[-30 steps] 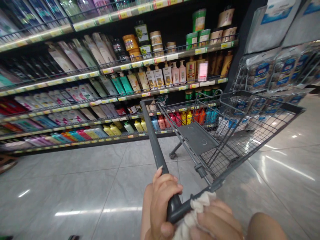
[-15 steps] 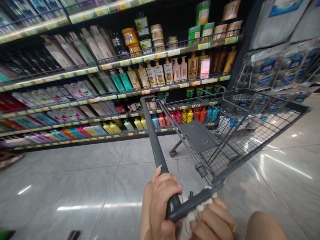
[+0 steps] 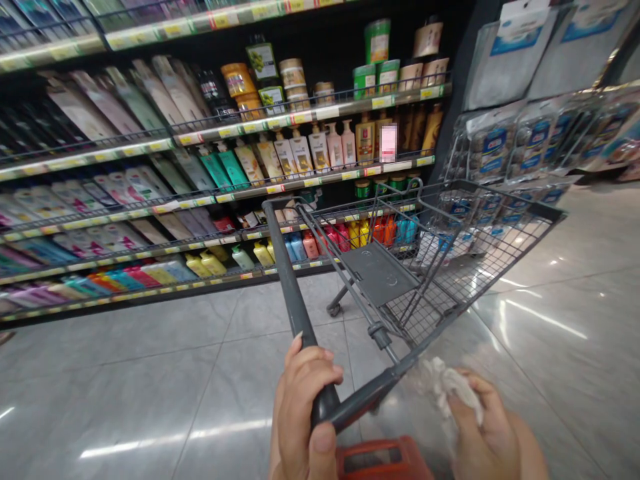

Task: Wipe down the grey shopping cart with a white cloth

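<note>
I log the shelving [image 3: 330,43] as the largest item: several tiers of bottles and tubs running across the aisle. Brand names on these goods are too small or smeared for me to read. Below lies the grey tiled floor [image 3: 150,373]. The dark grey cart [image 3: 387,280] stands on it, angled in front of the lower tiers; the marks on its seat panel are not legible to me.

Beside the shelving hang clear packs [image 3: 493,147] bearing blue labels with red-and-white lettering, which I cannot make out. Above them, grey flat packs [image 3: 510,73] carry blue-and-white header cards; wording likewise unreadable.

The left hand [image 3: 305,400] has its fingers clamped over the cart's handle [image 3: 291,287], near the corner. The right hand [image 3: 487,420] is clear of the handle, thumb and fingers closed on a crumpled whitish cloth [image 3: 450,383], just beside the cart's side bar. Under the corner I note an orange-red piece [image 3: 413,460], partly out of view.

A pink card [image 3: 389,142] on a middle tier is pixelated. Smallest, the yellow price tags [image 3: 383,102] line each shelf edge; I cannot read their figures.
</note>
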Action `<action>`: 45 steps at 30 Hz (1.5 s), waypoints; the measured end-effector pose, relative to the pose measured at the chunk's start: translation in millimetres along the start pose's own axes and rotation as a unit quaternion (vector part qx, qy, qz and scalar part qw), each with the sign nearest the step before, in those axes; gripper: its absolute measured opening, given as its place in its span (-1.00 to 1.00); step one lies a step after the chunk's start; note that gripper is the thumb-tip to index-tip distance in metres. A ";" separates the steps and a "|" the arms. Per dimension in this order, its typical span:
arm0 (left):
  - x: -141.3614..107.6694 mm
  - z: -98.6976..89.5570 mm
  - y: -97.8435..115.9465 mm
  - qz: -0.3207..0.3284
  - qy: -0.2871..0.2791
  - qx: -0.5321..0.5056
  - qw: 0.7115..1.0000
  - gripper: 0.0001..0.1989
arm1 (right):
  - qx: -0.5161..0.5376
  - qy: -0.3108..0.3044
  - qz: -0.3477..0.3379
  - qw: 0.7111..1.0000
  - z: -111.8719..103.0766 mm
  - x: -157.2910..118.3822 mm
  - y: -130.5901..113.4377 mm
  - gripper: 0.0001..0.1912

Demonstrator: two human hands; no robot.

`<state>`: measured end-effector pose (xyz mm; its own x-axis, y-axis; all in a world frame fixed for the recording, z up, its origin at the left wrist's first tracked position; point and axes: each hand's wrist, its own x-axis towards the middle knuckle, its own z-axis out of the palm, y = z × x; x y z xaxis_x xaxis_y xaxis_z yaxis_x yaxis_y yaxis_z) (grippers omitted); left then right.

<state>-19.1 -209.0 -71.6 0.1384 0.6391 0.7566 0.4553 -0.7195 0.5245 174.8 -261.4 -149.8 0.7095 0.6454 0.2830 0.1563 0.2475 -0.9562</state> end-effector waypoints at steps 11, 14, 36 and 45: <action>11.9 8.6 6.9 0.023 0.041 -0.008 0.999 -0.65 | 0.164 0.053 0.042 0.984 30.8 1.9 -31.0 -0.84; 12.1 14.9 11.1 0.005 0.083 -0.016 0.996 -0.65 | 0.067 0.107 -0.043 0.991 55.4 -6.0 -30.4 -0.90; 12.1 23.8 18.2 -0.025 0.131 -0.025 0.991 -0.69 | -0.192 0.014 -0.285 0.939 41.6 -21.8 42.8 -0.51; 15.0 18.1 16.0 -0.001 0.089 -0.004 0.996 -0.70 | -0.153 0.029 -0.246 0.957 42.7 -26.3 68.1 -0.65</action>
<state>6.2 -206.0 -58.9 -0.0205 0.5825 0.8126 0.4478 -0.7213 0.5284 137.4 -230.7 -219.2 0.5339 0.4622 0.7081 0.6689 0.2814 -0.6880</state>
